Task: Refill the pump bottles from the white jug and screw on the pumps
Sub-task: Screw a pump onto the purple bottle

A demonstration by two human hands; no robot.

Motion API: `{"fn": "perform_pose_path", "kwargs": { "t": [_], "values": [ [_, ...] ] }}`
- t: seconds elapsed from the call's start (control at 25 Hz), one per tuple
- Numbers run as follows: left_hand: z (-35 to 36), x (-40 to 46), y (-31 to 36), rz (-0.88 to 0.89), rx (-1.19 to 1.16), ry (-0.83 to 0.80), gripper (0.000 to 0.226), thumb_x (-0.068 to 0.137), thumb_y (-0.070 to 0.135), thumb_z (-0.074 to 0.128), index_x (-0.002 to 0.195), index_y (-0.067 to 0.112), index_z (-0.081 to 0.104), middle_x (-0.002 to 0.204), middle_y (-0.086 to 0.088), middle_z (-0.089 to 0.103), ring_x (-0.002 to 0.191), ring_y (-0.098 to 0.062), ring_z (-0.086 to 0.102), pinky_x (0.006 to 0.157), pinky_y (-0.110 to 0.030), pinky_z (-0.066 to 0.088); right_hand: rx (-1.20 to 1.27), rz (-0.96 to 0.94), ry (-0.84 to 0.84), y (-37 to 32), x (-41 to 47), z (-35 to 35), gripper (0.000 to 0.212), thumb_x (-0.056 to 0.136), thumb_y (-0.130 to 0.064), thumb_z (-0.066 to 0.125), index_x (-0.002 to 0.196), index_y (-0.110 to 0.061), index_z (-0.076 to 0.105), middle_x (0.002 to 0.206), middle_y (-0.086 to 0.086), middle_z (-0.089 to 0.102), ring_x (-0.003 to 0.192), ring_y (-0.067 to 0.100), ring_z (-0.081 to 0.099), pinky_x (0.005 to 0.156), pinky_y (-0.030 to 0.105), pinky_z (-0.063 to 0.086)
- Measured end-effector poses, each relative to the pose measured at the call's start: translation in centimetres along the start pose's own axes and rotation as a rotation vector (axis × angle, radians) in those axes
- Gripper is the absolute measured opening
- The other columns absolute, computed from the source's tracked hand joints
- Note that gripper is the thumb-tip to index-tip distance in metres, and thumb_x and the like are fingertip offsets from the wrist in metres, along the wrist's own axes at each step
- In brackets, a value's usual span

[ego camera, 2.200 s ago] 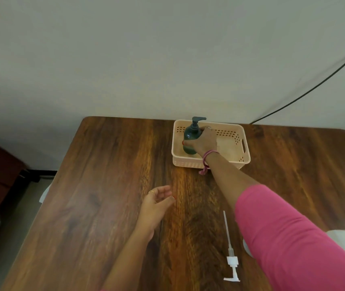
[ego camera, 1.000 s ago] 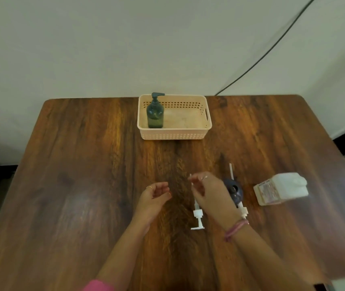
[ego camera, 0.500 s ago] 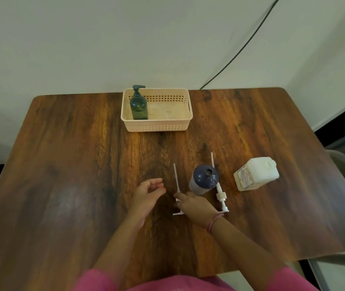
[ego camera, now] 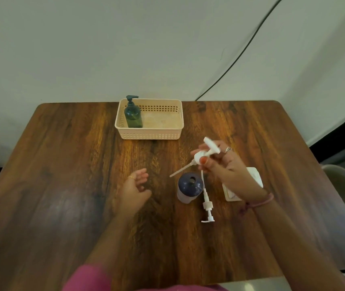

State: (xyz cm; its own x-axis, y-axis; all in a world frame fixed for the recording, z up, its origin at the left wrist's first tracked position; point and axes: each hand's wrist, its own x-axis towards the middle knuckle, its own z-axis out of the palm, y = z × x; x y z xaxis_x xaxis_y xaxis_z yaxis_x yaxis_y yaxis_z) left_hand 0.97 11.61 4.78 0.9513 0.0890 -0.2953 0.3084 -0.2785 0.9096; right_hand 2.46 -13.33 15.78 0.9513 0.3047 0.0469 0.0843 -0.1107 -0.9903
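A white plastic pump head with a long dip tube [ego camera: 204,157] is held up above the table, right of the frame's centre, its nozzle pointing to the upper left and its thin tube slanting down to the lower left. The right hand [ego camera: 225,164] grips it, thumb and fingers curled round the collar of the pump; a ring shows on one finger and a pink band circles the wrist. Just below the tube's tip stands a dark blue round pump bottle with an open neck [ego camera: 190,186], upright on the brown wooden table [ego camera: 62,175], no pump on it. Just to the right of that bottle lies a second white pump with its tube [ego camera: 206,201], flat on the wood, its head toward the lower edge of the frame. The white plastic jug with a paper label [ego camera: 233,193] lies right of that, largely hidden behind the right hand and wrist. The left hand [ego camera: 134,189] sits left of the blue bottle, apart from it, palm turned up, fingers loosely curled and holding nothing. At the upper middle of the frame, near the table's far edge, a beige perforated plastic basket [ego camera: 149,134] holds a dark green pump bottle with its pump fitted [ego camera: 133,115], upright in its left end. A black cable [ego camera: 242,50] runs down the pale wall at upper right.
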Motion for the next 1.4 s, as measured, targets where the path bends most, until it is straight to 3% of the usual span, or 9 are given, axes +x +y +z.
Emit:
{"fn": "perform_pose_path", "kwargs": {
  "t": [0.2, 0.32, 0.48, 0.64, 0.72, 0.88, 1.0, 1.24, 1.4],
  "values": [
    [7.0, 0.0, 0.1, 0.059, 0.211, -0.319, 0.113, 0.061, 0.028, 0.091, 0.152, 0.023, 0.024, 0.152, 0.011, 0.033, 0.139, -0.010, 0.032, 0.112, -0.027, 0.029, -0.089, 0.019, 0.119, -0.6, 1.0, -3.5, 0.030, 0.094, -0.022, 0.048, 0.119, -0.009, 0.058, 0.111, 0.002, 0.068, 0.084, 0.009, 0.064, 0.073, 0.019, 0.051],
    [9.7, 0.6, 0.3, 0.070, 0.108, -0.291, 0.107, 0.061, 0.022, 0.092, 0.148, 0.022, 0.029, 0.149, 0.005, 0.040, 0.137, -0.016, 0.040, 0.113, -0.033, 0.038, -0.151, 0.027, 0.109, 0.1, 1.2, -4.3, 0.027, 0.097, -0.017, 0.047, 0.120, -0.007, 0.058, 0.110, -0.003, 0.067, 0.083, 0.005, 0.064, 0.073, 0.018, 0.051],
    [10.3, 1.0, 0.1, 0.108, 0.085, -0.218, 0.096, 0.058, 0.020, 0.093, 0.139, 0.024, 0.042, 0.130, 0.012, 0.050, 0.124, -0.013, 0.051, 0.102, -0.026, 0.048, -0.208, 0.017, 0.049, 0.0, 1.7, -4.9, 0.026, 0.098, -0.016, 0.047, 0.120, -0.007, 0.059, 0.110, -0.011, 0.066, 0.084, 0.002, 0.064, 0.072, 0.017, 0.051],
    [9.7, 0.8, 0.7, 0.105, 0.000, -0.191, 0.095, 0.054, 0.017, 0.095, 0.134, 0.030, 0.045, 0.126, 0.014, 0.053, 0.117, -0.018, 0.057, 0.089, -0.039, 0.058, -0.247, -0.001, -0.028, -0.7, 2.4, -4.7, 0.026, 0.096, -0.025, 0.048, 0.119, -0.017, 0.056, 0.111, -0.007, 0.066, 0.095, 0.001, 0.065, 0.073, 0.014, 0.050],
    [9.4, 0.4, 1.8, 0.125, -0.037, -0.177, 0.095, 0.055, 0.013, 0.094, 0.134, 0.030, 0.045, 0.125, 0.015, 0.052, 0.113, -0.017, 0.059, 0.080, -0.034, 0.061, -0.278, -0.023, -0.073, -1.1, 2.7, -4.6, 0.030, 0.093, -0.032, 0.048, 0.120, -0.021, 0.055, 0.112, -0.004, 0.067, 0.098, 0.004, 0.065, 0.074, 0.015, 0.051],
    [8.5, -0.6, 4.8, 0.235, -0.003, -0.114, 0.092, 0.057, 0.017, 0.093, 0.133, 0.031, 0.045, 0.123, 0.022, 0.051, 0.113, -0.005, 0.055, 0.081, -0.011, 0.052, -0.350, -0.091, -0.160, -2.4, 3.4, -4.6, 0.034, 0.092, -0.036, 0.048, 0.123, -0.022, 0.055, 0.113, -0.006, 0.067, 0.101, 0.010, 0.065, 0.080, 0.023, 0.054],
    [7.4, -1.3, 7.5, 0.283, -0.033, -0.083, 0.088, 0.058, 0.015, 0.093, 0.130, 0.034, 0.045, 0.124, 0.019, 0.053, 0.113, -0.008, 0.057, 0.081, -0.012, 0.053, -0.380, -0.111, -0.237, -3.8, 4.0, -4.6, 0.041, 0.091, -0.038, 0.049, 0.127, -0.019, 0.051, 0.119, -0.007, 0.065, 0.111, 0.005, 0.061, 0.092, 0.021, 0.050],
    [5.3, -2.5, 12.2, 0.367, -0.053, -0.038, 0.087, 0.061, 0.014, 0.091, 0.134, 0.027, 0.047, 0.125, 0.011, 0.058, 0.109, -0.009, 0.060, 0.079, -0.013, 0.054, -0.389, -0.195, -0.238, -7.8, 4.6, -4.2, 0.040, 0.089, -0.035, 0.054, 0.122, -0.014, 0.059, 0.115, -0.011, 0.066, 0.110, 0.000, 0.060, 0.091, 0.015, 0.049],
    [4.2, -2.9, 14.3, 0.419, -0.044, -0.022, 0.088, 0.061, 0.020, 0.091, 0.138, 0.024, 0.047, 0.127, 0.009, 0.059, 0.110, -0.008, 0.060, 0.078, -0.009, 0.052, -0.396, -0.247, -0.175, -9.6, 4.6, -3.9, 0.037, 0.086, -0.036, 0.058, 0.115, -0.014, 0.067, 0.108, -0.003, 0.070, 0.104, 0.008, 0.064, 0.091, 0.023, 0.052]
  ]
}}
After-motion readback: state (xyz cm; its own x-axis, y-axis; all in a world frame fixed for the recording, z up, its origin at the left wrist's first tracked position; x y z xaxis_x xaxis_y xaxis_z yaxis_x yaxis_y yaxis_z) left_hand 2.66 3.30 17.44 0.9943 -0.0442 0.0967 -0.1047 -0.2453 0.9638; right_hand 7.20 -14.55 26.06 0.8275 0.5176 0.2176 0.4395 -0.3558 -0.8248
